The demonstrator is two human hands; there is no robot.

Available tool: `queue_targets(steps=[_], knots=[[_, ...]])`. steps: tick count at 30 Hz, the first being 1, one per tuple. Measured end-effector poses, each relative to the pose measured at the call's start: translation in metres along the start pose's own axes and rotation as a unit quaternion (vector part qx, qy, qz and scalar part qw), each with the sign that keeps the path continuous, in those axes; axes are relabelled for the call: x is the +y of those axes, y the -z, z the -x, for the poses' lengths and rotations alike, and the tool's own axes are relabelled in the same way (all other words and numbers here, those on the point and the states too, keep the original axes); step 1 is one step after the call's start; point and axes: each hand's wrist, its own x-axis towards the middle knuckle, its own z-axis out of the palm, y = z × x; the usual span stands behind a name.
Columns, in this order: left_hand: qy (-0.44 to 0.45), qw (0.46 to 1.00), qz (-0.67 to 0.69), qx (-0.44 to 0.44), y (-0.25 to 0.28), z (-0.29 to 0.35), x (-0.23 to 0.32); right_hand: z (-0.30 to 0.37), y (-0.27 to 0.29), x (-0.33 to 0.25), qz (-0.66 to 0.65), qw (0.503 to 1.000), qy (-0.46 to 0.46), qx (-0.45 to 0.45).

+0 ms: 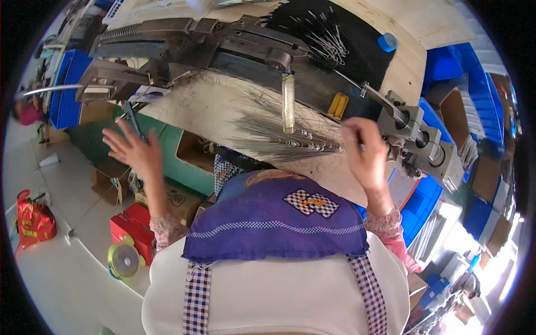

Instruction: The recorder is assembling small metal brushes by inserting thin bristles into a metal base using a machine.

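Observation:
My left hand (134,149) is off the left end of the bench, in the air beside a dark metal lever (134,117). Its fingers are spread and nothing is in them. On the right, my right hand (367,153) is closed, thumb and fingers curled together. Whatever it may hold is hidden. It is by the looped ends of a fanned bundle of thin metal wires (273,139) lying on the wooden bench (206,100). Over the wires hangs a handle wrapped in yellowish clear material (288,103), attached to a long dark metal machine (190,44).
Several thin wire brushes (329,47) lie on a black mat (363,64) near a blue round cap (387,42). A clamp with a metal rod (413,123) stands at the bench's right end. Blue crates (466,72) flank it. Below left are a red box (133,231) and a fan (124,260).

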Motion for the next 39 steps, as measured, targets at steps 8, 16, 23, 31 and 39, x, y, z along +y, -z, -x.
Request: queue_targets(steps=[8,16,23,31,39], knots=[[0.273,0.941,0.121,-0.162,-0.022,0.018,-0.072,-0.008,0.061,0.0,-0.26,0.935,-0.049,0.236],[-0.193,0.632,0.7,-0.269,0.12,-0.022,0.141,-0.038,0.049,-0.064,-0.073,0.995,0.027,-0.067],[-0.185,0.584,0.725,-0.315,0.091,-0.032,0.146,-0.061,0.045,-0.056,-0.01,0.999,0.01,0.047],[0.095,0.307,0.806,-0.497,0.126,-0.025,0.22,-0.072,0.043,-0.016,0.185,0.975,0.113,-0.057],[0.224,-0.251,0.835,-0.436,0.09,-0.087,0.141,-0.097,0.015,-0.023,0.253,0.934,0.244,-0.064]])
